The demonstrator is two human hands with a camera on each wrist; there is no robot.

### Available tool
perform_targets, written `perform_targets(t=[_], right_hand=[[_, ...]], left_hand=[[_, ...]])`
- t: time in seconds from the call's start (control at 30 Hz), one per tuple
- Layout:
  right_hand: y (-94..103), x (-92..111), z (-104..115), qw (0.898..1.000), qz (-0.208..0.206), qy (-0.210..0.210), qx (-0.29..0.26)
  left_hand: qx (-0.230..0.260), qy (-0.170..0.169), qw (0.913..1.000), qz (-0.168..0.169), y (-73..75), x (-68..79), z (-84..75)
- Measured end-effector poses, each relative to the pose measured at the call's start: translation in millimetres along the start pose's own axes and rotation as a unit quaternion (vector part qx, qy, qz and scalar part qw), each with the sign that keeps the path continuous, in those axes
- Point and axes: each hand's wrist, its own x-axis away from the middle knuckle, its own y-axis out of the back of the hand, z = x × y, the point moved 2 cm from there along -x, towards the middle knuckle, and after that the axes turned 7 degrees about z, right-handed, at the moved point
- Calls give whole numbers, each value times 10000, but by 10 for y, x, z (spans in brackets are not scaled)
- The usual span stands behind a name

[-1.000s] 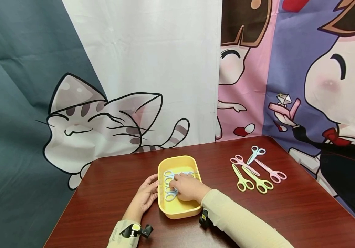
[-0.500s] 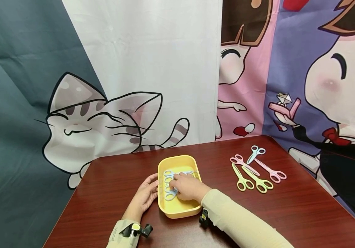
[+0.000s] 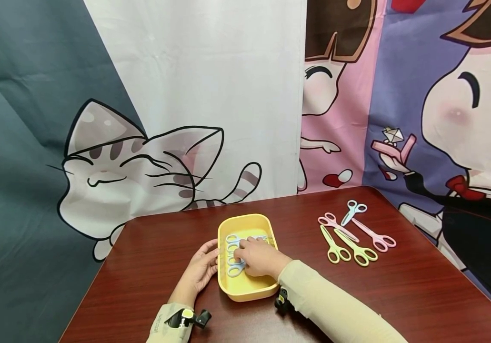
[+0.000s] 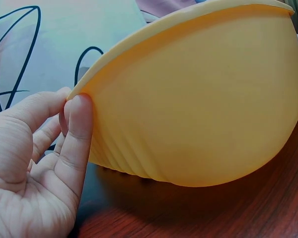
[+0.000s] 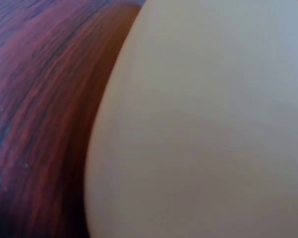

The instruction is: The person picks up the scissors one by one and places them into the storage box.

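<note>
A yellow plastic box (image 3: 249,291) stands on the table, with several blue scissors (image 3: 235,271) lying in it, handles toward the left wall. My right hand (image 3: 259,257) reaches into the box from the right, its fingers bent down and gripping the blue scissors; the blades are partly hidden under it. Along the box's outer left side, my left hand (image 3: 202,267) touches the wall near the rim with thumb and fingertips, also seen in the left wrist view. The right wrist view shows only the box's outer wall (image 5: 188,124), blurred, and some table.
On the right of the brown table (image 3: 172,238) lie loose scissors: two yellow-green pairs (image 3: 332,247), two pink pairs (image 3: 375,236) and one light blue pair (image 3: 354,212). A printed cartoon cloth (image 3: 236,95) hangs behind the table's far edge.
Both hands, the box and the loose scissors stay in place. Only the head view shifts very slightly.
</note>
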Motion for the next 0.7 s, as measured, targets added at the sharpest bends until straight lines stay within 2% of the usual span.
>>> perform_targets(t=[0.1,0.2,0.37,0.53,0.63,0.7], right_hand=[[68,12,-39,9989,-380,256,-24],[210,50,-115,9942,-868,478,-420],[392,210,-339,9768,-1661,528,-1243],[311,479,-678,9504,-2621,373,-1634],[211,658,-899,9358,-3070,97,-1728],[141,773,-1040,9306,-3225,-206,-1719]], left_hand=[[-57,-37,10000,22,5,1,4],[-81,-100,9999,48,1,-4,3],[42,-15,10000,-23,-9,4,-10],[80,74,9999,-55,-22,7,-14],[85,68,9999,-26,-19,1,-12],[98,67,9999,-39,-4,0,-12]])
